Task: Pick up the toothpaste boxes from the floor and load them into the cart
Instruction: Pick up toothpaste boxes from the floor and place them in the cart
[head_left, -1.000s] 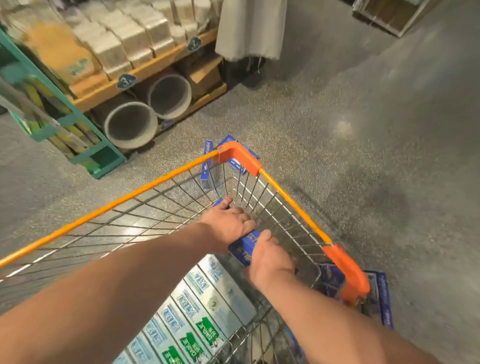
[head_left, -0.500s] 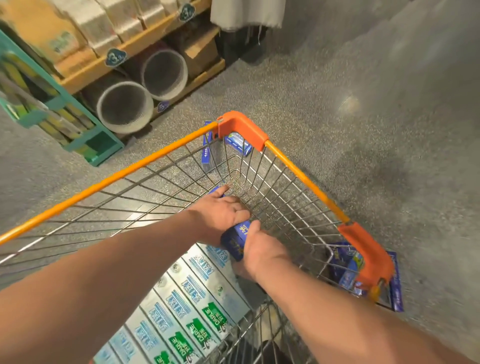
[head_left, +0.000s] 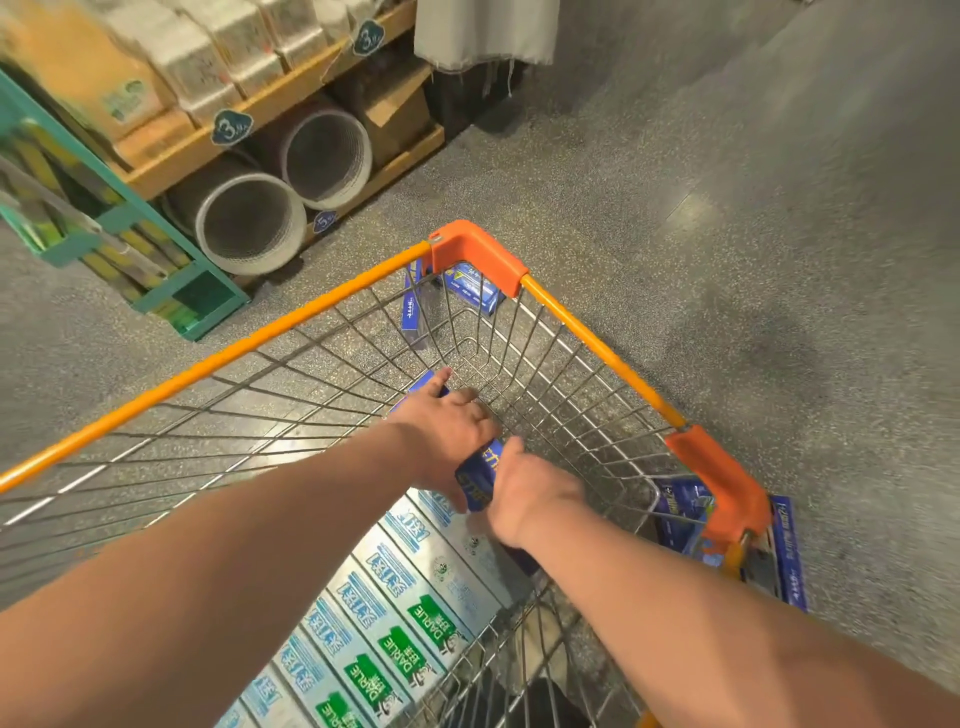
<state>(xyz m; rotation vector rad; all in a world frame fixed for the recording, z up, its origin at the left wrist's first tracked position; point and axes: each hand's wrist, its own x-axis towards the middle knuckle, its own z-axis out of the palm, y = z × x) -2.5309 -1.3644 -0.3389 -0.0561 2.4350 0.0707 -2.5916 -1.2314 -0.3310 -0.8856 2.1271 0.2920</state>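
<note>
Both my arms reach down into a wire cart (head_left: 311, 312) with an orange rim. My left hand (head_left: 447, 426) and my right hand (head_left: 530, 493) together grip a dark blue toothpaste box (head_left: 480, 478) low in the cart. Several silver-and-green toothpaste boxes (head_left: 395, 608) lie in a row on the cart's bottom. On the floor outside, blue toothpaste boxes lie beyond the far corner (head_left: 475, 293) and by the right corner (head_left: 784, 551).
A wooden shelf (head_left: 270, 111) with packaged goods and two large mesh rolls (head_left: 249, 223) stands at the upper left. A teal rack (head_left: 156, 249) sits next to it. Grey speckled floor (head_left: 727, 260) spreads to the right.
The blue box in both hands has sunk lower into the cart, toward the row of silver boxes. The view has tilted so the cart sits higher in frame.
</note>
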